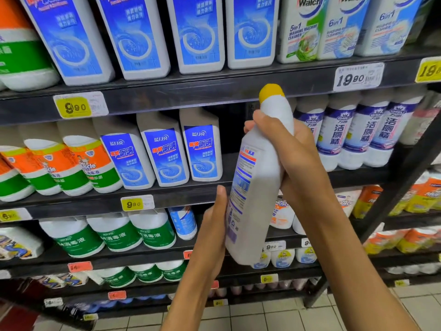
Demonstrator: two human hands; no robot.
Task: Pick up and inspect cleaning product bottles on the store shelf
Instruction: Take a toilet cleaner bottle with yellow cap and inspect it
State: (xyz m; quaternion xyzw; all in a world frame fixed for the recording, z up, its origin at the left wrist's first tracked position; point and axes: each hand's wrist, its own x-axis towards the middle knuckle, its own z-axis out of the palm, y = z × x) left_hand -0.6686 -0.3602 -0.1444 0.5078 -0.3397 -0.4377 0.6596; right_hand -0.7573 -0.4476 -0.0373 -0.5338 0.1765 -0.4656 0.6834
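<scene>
right hand [290,149] grip wraps neck of white plastic yellow-capped bottle [256,177]; left hand [216,225], fingers straight, steadies its side. risk: tilted bottle slipping if the neck hold loosens.

Yellow price tags [74,106], tiled floor [262,316]

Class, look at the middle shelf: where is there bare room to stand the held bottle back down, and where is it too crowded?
A dark gap opens on the middle shelf between the blue-label bottles and the purple-label bottles, partly hidden behind the white bottle held by the right hand and left hand. Elsewhere bottles stand packed side by side.
</scene>
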